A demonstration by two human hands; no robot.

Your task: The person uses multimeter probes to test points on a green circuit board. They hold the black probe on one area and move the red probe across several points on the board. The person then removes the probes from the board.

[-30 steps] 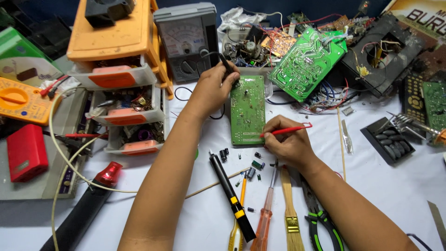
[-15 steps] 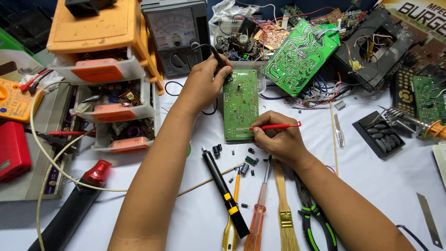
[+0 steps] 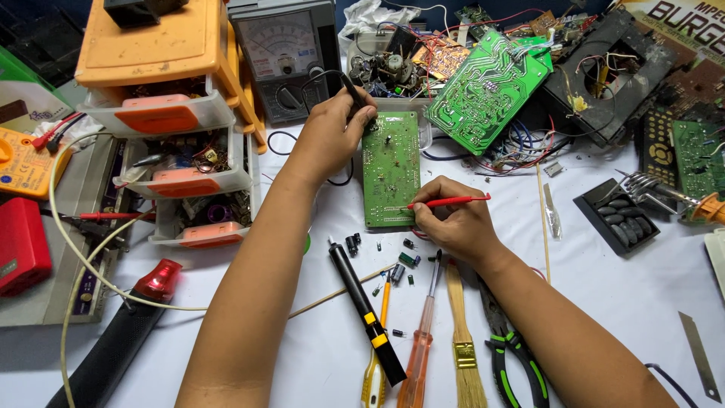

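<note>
From the head view, the person is testing a small green circuit board [image 3: 390, 168] that lies flat on the white table [image 3: 619, 302], in front of an analog meter [image 3: 285, 57]. The left hand [image 3: 332, 132] is closed around a black probe [image 3: 352, 89] at the board's top left corner. The right hand [image 3: 453, 223] pinches a red probe [image 3: 449, 201] like a pencil, tip on the board's lower right edge. Both arms reach forward, wrists low. Next, I think, each tip needs careful aim at tiny spots

Circuit board [image 3: 390, 168]: small, green, rectangular, lying flat on the white table.
Red probe [image 3: 450, 202]: thin, lying nearly level, tip touching the board's lower right edge.
Black probe [image 3: 352, 91]: slanting, tip at the board's top left.
</note>
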